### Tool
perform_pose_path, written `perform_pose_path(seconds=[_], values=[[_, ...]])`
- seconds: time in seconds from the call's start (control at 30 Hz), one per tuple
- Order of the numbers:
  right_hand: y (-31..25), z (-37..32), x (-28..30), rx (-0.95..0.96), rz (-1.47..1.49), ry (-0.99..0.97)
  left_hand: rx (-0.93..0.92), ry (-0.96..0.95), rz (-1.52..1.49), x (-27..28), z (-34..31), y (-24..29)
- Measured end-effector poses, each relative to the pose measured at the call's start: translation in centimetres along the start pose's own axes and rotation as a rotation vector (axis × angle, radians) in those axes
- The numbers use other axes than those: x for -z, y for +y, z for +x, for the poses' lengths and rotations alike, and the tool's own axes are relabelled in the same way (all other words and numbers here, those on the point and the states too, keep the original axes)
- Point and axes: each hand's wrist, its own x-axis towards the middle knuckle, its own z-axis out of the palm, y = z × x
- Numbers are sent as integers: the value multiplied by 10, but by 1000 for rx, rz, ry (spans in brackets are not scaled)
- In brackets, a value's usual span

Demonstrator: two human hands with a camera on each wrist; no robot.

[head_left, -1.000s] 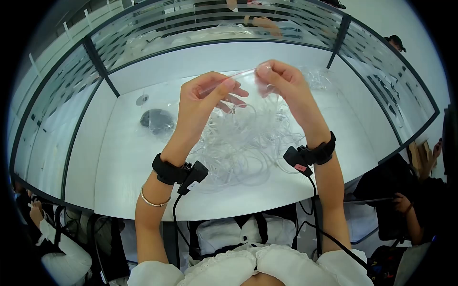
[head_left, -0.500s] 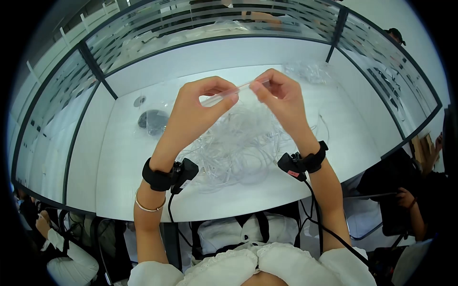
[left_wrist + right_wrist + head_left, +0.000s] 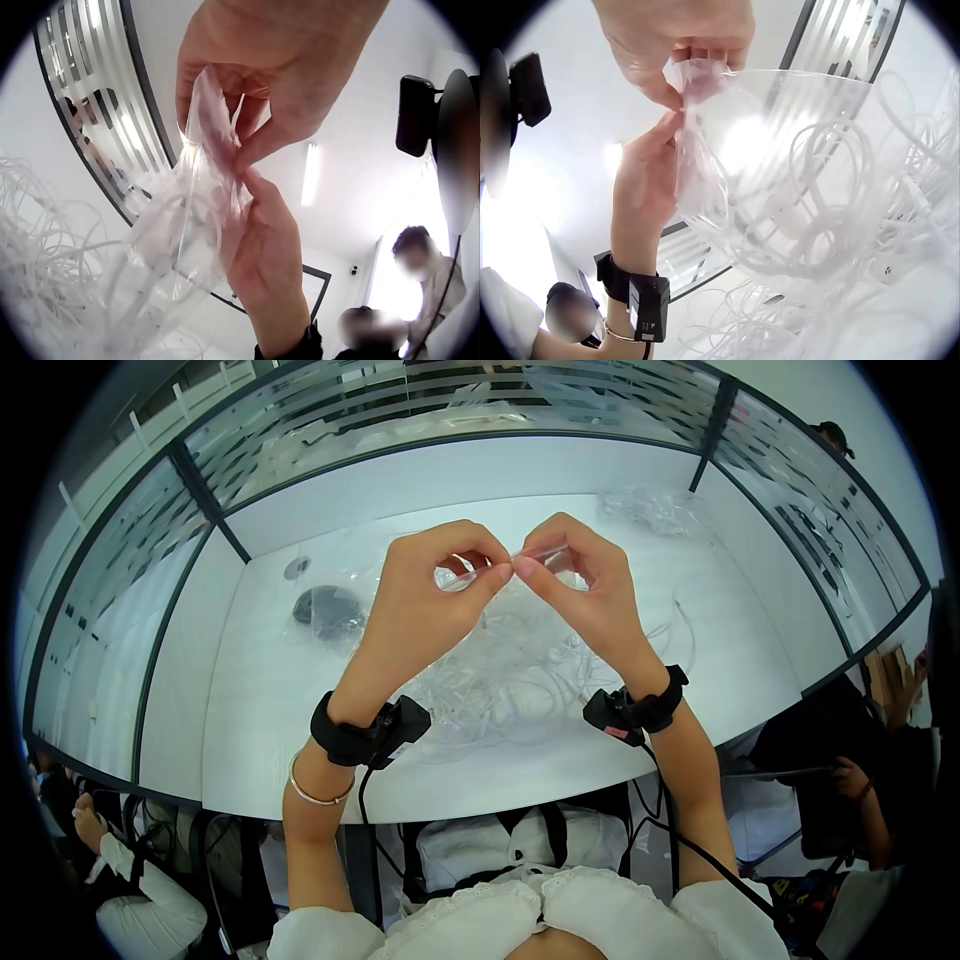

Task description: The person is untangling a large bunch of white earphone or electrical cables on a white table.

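Note:
A clear plastic bag (image 3: 739, 161) hangs between the two hands over the table, and a looped white cable (image 3: 832, 225) shows inside it. The left hand (image 3: 430, 585) pinches the bag's upper edge between thumb and fingers. Close beside it, fingertips meeting, the right hand (image 3: 588, 585) pinches the same edge. In the left wrist view the bag's top is gathered and creased between the hands. Beneath them spreads a tangled pile of white cables (image 3: 490, 695), partly covered by the hanging bag in the head view.
A dark round item (image 3: 328, 610) in clear plastic lies on the left of the white table (image 3: 270, 750). Crumpled clear bags (image 3: 650, 512) lie at the back right. Low partition walls with striped glass (image 3: 450, 425) enclose the sides and back. Other people sit around.
The hands have come together along the bag's edge until their fingertips meet. The left hand's fingers, spread earlier, have closed into a pinch, and the right hand has come lower and nearer.

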Motion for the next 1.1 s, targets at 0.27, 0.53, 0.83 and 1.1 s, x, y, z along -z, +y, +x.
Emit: perform_pose_path(seconds=[0.27,0.53,0.83,1.1], values=[[0,4,9,-88,114,2,48,-50,44,18,7,-4],[-7,4,17,-82,166,81,74,-30,39,25,7,-7],[-4,6,22,-19,187,84,109,-146,-61,24,5,7],[-5,2,6,-53,170,18,38,-194,34,13,4,7]])
